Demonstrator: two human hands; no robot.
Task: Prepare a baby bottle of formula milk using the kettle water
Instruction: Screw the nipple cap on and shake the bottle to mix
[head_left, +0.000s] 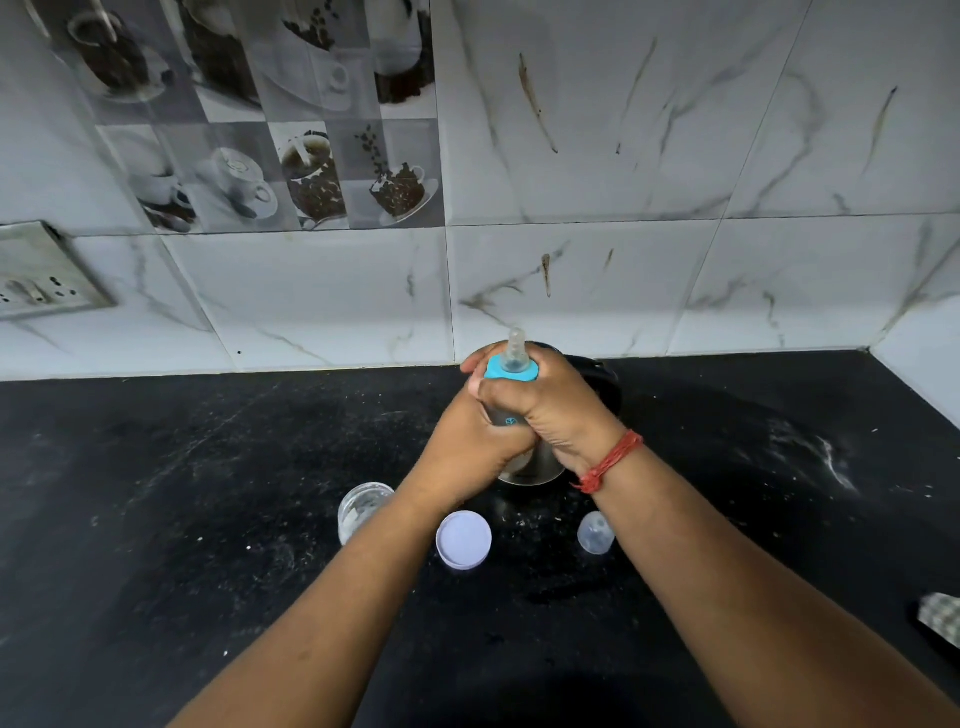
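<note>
We hold the bottle upright above the counter, both hands wrapped around it. Our left hand curls round the lower body; our right hand grips near the blue collar, the teat poking out on top. The kettle stands just behind, mostly hidden. At seven o'clock from our hands sits a jar, at six a lid, at five a clear cap.
</note>
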